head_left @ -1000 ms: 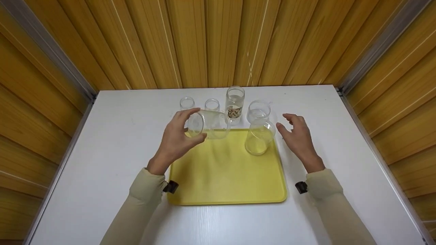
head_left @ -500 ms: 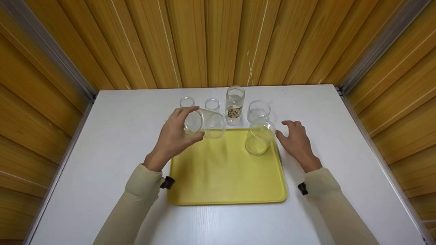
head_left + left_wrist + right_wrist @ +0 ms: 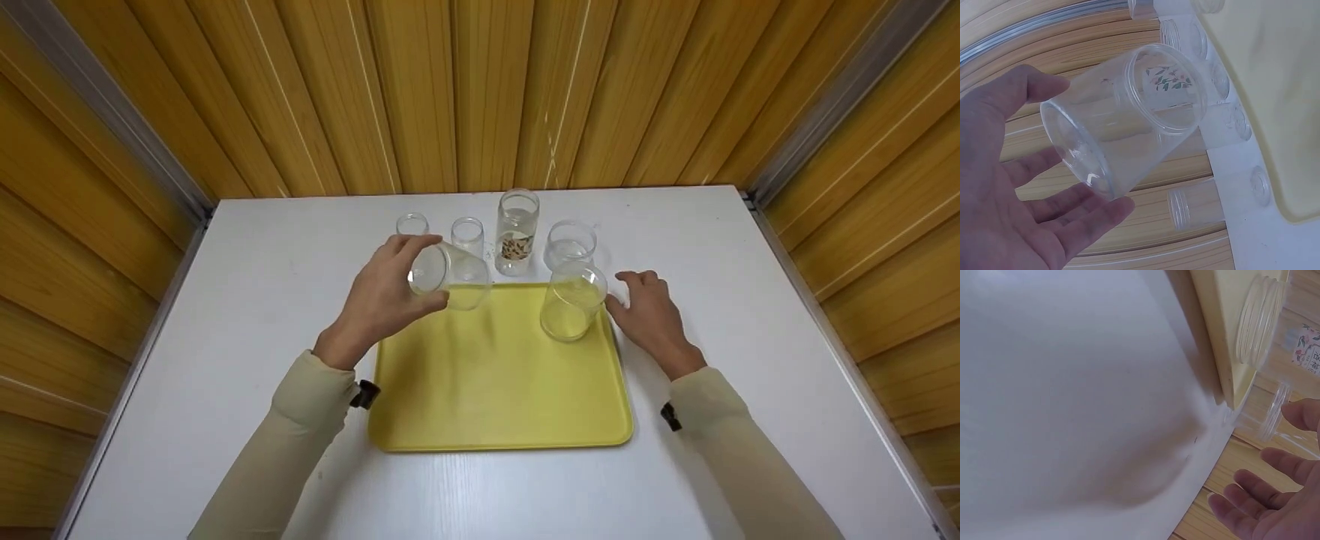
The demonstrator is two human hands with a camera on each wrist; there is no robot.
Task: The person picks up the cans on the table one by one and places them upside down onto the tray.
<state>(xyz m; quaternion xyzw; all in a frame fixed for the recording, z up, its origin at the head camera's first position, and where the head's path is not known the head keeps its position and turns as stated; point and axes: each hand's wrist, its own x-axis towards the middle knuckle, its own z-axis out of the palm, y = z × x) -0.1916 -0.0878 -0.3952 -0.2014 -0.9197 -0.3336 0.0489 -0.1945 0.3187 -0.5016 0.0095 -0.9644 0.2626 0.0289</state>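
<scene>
My left hand (image 3: pixel 382 300) grips a clear plastic jar (image 3: pixel 1129 121) by its base, with thumb and fingers round that end. The jar lies nearly sideways in the air over the tray's back left part, its ringed mouth facing right. A second clear jar (image 3: pixel 571 311) stands on the yellow tray's (image 3: pixel 502 390) back right corner; the right wrist view shows its threaded end toward the tray and a floral label (image 3: pixel 1307 349). Just right of this jar is my right hand (image 3: pixel 651 319), fingers loosely bent and apart, thumb tip close to the jar's side.
Behind the tray stand two small clear jars, a left one (image 3: pixel 412 225) and a right one (image 3: pixel 468 231), partly hidden. Beside them are a tall clear bottle (image 3: pixel 517 225) with a patterned label and a wide clear jar (image 3: pixel 570 244). Wood-look panels (image 3: pixel 480 97) enclose the white table (image 3: pixel 247 315).
My left hand has shifted slightly left with the jar, whose mouth end has swung a little. My right hand has come down and slightly left, nearer the standing jar.
</scene>
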